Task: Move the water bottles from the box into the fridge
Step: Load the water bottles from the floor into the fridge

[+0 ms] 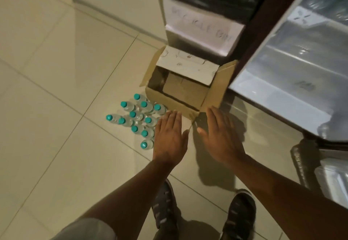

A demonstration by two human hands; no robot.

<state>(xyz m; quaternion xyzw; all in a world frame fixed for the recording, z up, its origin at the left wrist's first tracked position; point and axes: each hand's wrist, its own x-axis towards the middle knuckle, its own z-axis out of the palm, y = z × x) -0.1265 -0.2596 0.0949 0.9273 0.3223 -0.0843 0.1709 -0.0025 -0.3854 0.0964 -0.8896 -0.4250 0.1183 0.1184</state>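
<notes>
Head view, past the shoes (165, 207): the left hand (169, 138) and right hand (220, 136) hover flat, each grip released and holding nothing, just short of the box (169, 102); the water bottles (138, 116) stand packed beside its left wall, none visibly inside. A careless left reach could, I'd judge, topple the cluster and send bottles rolling over the smooth tiled floor (56, 108); beyond stand a labelled bin (203, 27) and, at right, the open fridge (282, 96).

Pale tiled floor (56, 74), dark bin (203, 0)
</notes>
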